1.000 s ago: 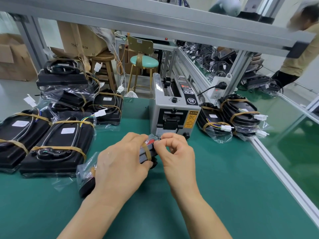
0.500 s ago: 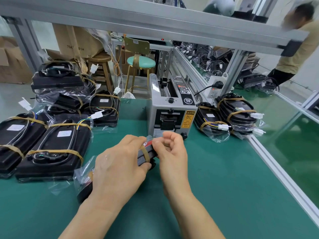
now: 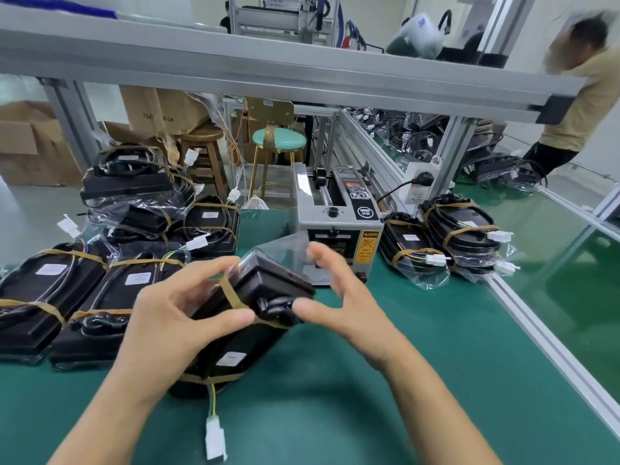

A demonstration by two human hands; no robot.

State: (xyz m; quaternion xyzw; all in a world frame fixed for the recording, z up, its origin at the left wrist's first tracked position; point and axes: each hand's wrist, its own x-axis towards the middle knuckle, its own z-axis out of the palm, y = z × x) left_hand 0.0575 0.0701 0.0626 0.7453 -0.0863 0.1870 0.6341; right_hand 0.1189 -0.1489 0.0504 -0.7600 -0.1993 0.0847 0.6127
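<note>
Black unit inside clear plastic bag

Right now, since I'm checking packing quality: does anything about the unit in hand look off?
Nothing looks damaged. The black unit that the left hand holds is tilted, its clear bag gaping open at the far end, its white connector trailing loose from the near end.

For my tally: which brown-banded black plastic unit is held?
The tilted black unit gripped by the left hand, in front of the grey tape dispenser; the rest lie untouched.
</note>
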